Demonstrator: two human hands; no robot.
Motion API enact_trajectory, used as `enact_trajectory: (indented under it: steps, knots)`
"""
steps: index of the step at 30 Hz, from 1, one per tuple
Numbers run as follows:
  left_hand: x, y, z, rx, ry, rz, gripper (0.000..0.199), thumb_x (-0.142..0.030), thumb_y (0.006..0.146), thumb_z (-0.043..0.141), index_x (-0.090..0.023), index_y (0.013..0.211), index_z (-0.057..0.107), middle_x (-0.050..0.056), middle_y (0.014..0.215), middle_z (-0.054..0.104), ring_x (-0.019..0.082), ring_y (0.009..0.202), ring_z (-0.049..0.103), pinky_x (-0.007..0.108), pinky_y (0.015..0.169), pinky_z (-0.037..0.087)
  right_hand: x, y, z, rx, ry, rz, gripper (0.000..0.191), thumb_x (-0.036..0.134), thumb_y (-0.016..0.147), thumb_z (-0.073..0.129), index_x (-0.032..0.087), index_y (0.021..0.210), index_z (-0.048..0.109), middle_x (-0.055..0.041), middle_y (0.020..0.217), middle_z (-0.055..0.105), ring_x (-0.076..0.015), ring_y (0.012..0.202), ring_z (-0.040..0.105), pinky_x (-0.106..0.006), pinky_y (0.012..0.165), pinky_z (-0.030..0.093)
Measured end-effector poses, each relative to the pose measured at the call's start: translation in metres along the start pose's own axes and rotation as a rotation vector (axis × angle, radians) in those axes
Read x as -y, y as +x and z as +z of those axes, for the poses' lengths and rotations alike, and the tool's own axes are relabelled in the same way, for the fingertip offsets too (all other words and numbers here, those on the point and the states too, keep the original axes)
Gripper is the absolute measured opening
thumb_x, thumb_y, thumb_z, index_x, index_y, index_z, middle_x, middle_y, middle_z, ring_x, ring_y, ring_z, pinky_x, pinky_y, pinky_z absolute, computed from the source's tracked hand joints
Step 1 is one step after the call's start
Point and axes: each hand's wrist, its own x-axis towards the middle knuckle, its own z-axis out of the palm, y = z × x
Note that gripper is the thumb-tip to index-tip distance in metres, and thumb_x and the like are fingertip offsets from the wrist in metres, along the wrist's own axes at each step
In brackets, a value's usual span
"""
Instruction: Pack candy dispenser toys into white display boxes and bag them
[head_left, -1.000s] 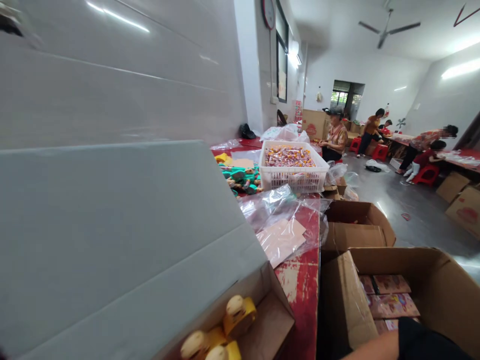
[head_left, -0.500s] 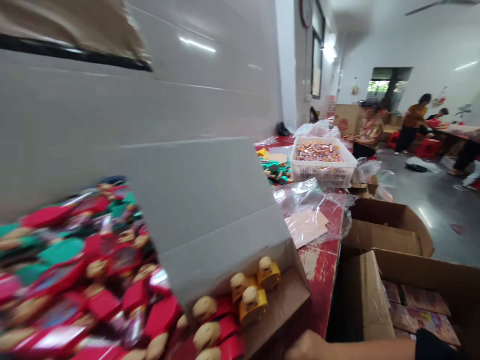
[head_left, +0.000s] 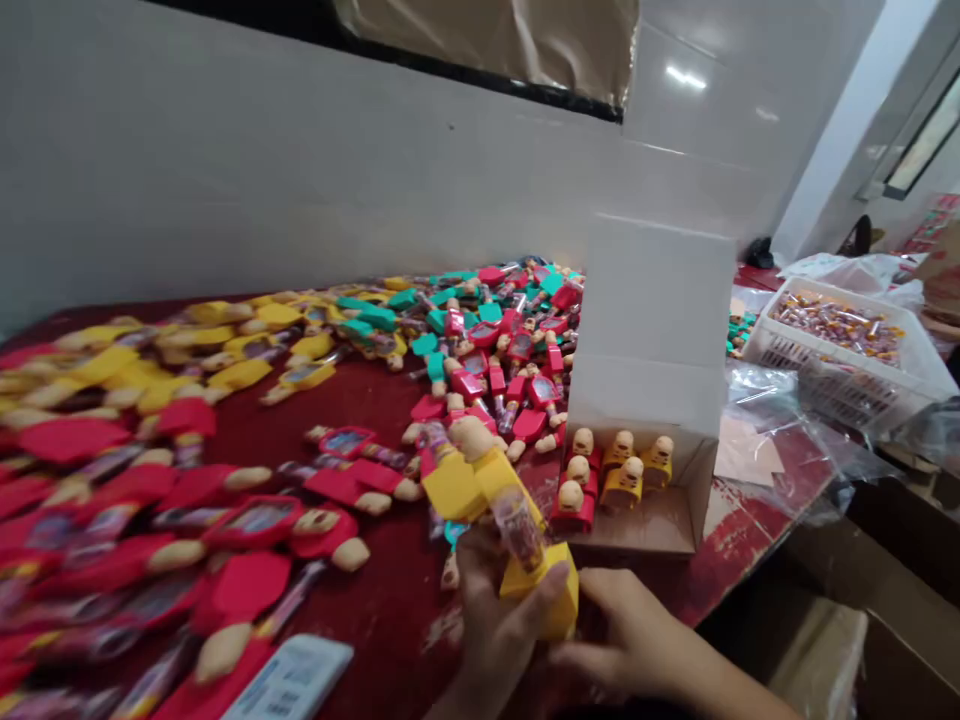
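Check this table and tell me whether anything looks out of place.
A white printed card lies among the red toy figures, the only item in that pile that isn't a toy.

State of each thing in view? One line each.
left hand: closed on yellow toy
right hand: fingers against its lower end
yellow toy: held, tilted
white carton: open, lid up, part-filled with toys
loose red toys: lying scattered on table
plastic crate: filled with small wrapped items
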Motion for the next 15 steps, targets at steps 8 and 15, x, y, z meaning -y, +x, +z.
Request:
enact_trajectory:
  steps: [8, 15]
  knots:
    - [0.029, -0.003, -0.006, -0.135, -0.112, -0.330, 0.076, -0.044, 0.043, 0.089, -0.022, 0.097, 0.040, 0.001, 0.093, 0.058, 0.016, 0.081, 0.060, 0.024, 0.070, 0.052, -0.051, -0.013, 0.033, -0.014, 0.094, 0.131, 0.022, 0.028, 0.085, 0.055, 0.014, 0.102, 0.059, -0.0069, 0.091, 0.066, -0.0163, 0.077, 0.059, -0.026, 0.069, 0.046]
    - [0.057, 0.026, -0.032, -0.223, -0.079, -0.287, 0.075, -0.052, 0.038, 0.089, -0.021, 0.088, 0.043, 0.000, 0.098, 0.051, 0.011, 0.083, 0.055, 0.018, 0.071, 0.047, -0.065, -0.048, -0.007, -0.583, -0.070, -0.083, 0.016, 0.031, 0.089, 0.054, 0.019, 0.093, 0.064, -0.0059, 0.084, 0.061, -0.0160, 0.073, 0.061, -0.026, 0.062, 0.048]
